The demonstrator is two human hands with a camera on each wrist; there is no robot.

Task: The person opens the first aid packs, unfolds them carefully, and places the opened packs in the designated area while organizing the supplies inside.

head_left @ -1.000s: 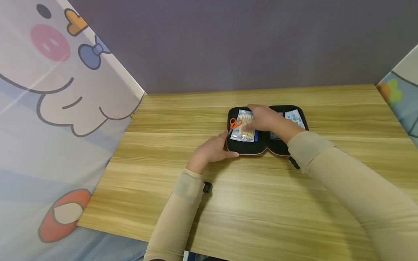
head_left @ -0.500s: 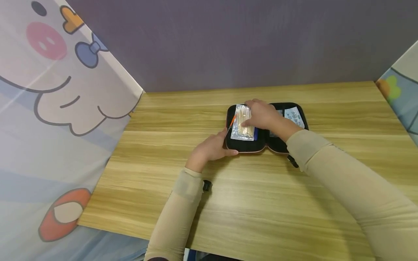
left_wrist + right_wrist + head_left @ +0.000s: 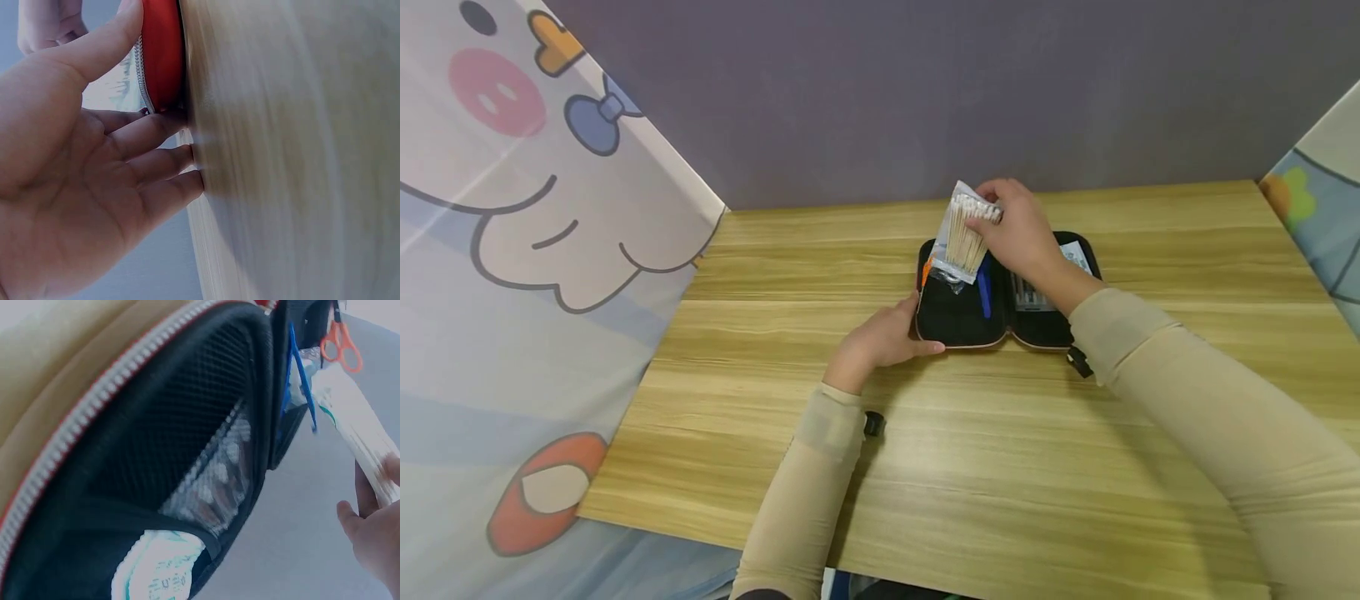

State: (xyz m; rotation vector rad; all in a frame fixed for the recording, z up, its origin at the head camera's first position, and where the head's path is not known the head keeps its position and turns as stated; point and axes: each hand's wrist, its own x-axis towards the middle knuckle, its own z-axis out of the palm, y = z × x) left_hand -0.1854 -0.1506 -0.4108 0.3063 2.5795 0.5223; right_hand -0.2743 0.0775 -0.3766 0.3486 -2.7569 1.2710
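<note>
My right hand (image 3: 1018, 229) pinches a clear bag of cotton swabs (image 3: 966, 233), raised and tilted over the far side of an open zip case (image 3: 955, 321). The right wrist view also shows this bag (image 3: 359, 415) gripped at one end. At the case's near left corner, my left hand (image 3: 883, 337) holds the edge between thumb and fingers. The left wrist view shows the red outside (image 3: 164, 56) and its zip beside the thumb. Orange-handled scissors (image 3: 927, 271) lie at the case's left edge, partly hidden by the bag. Blue tweezers (image 3: 984, 292) sit along the middle.
In the case's right half, a mesh pocket holds a clear pack (image 3: 215, 481), with a white printed packet (image 3: 165, 569) near it. The wooden table (image 3: 1015, 467) ends at a grey partition (image 3: 925, 100) behind. A cartoon-printed cloth (image 3: 550, 350) hangs on the left.
My right hand has lifted the bag of cotton swabs up and away from the case's left half, uncovering the blue tweezers. The left hand stays at the case's corner.
</note>
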